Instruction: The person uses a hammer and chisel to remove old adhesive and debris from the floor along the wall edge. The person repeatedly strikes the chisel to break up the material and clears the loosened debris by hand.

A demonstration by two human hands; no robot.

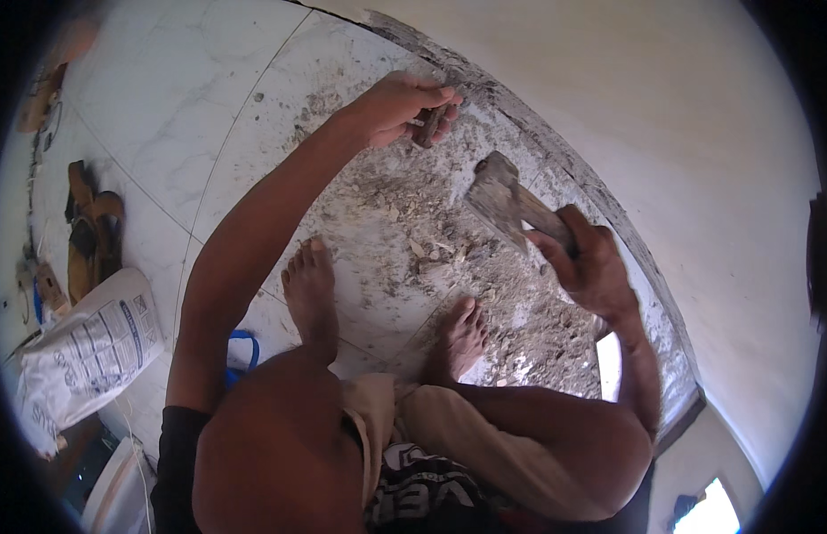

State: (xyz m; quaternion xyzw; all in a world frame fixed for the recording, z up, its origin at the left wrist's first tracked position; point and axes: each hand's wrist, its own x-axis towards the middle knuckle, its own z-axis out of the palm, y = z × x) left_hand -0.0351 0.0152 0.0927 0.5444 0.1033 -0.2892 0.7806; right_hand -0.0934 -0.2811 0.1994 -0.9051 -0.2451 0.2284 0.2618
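Note:
My left hand (413,110) holds a short, dark chisel-like metal piece (426,128) near the foot of the wall; the fingers hide part of it. In my right hand (587,263) is the wooden handle of a hatchet (497,193), its worn metal head pointing towards the left hand, the two tools apart. Under both hands, broken mortar rubble and dust (446,247) cover the white floor tiles. A rough, chipped strip (547,140) runs along the wall's base.
The cream wall (653,133) rises at the right. My bare feet stand beside the rubble. At the left lie a printed white sack (93,354), a brown and black tool belt or strap (93,233) and a blue strap or handle (253,347). A white bucket (120,490) shows at lower left.

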